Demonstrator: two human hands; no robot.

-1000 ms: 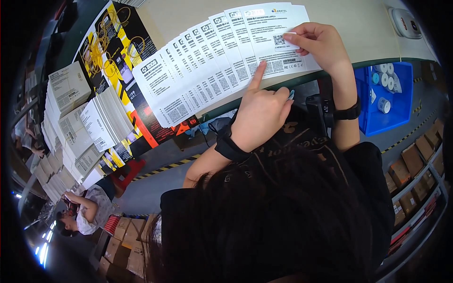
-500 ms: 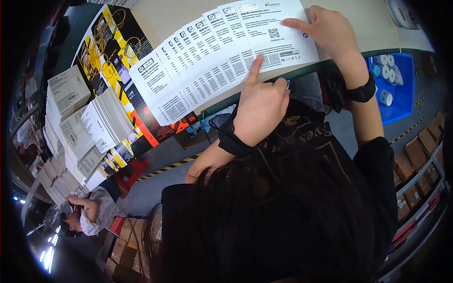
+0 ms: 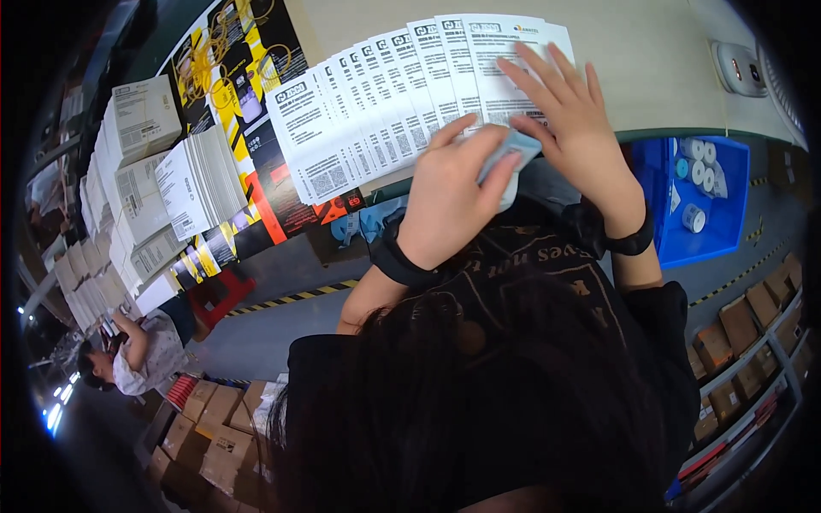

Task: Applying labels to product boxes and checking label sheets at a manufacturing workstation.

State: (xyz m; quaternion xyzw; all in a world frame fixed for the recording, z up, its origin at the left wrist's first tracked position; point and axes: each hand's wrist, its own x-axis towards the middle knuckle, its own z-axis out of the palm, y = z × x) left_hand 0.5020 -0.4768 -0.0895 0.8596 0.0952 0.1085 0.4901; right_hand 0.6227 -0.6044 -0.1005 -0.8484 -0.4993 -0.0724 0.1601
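Observation:
A fanned row of white printed leaflets (image 3: pixel 312 141) lies overlapping along the table's near edge. My right hand (image 3: pixel 577 124) rests on the rightmost leaflet with its fingers spread. Beside it, my left hand (image 3: pixel 453 197) is closed around a light-blue flat object (image 3: pixel 511 162), whose exact kind I cannot make out. The knuckles of that hand are close to the lower edge of the leaflets, and my thumb lies over the object. Black bands (image 3: pixel 404 261) circle both wrists.
Stacks of white leaflets (image 3: pixel 201 184) stand at the left on black-yellow printed sheets, near yellow rubber bands (image 3: pixel 218 51). A white device (image 3: pixel 737 68) sits at the far right. Below the table is a blue bin (image 3: pixel 710 244) with white rolls. Another person (image 3: pixel 150 346) works at lower left.
My left hand has gone from pointing at the leaflets to gripping the light-blue object, now in plain sight. My right hand has moved lower, its fingers spreading over the rightmost leaflet.

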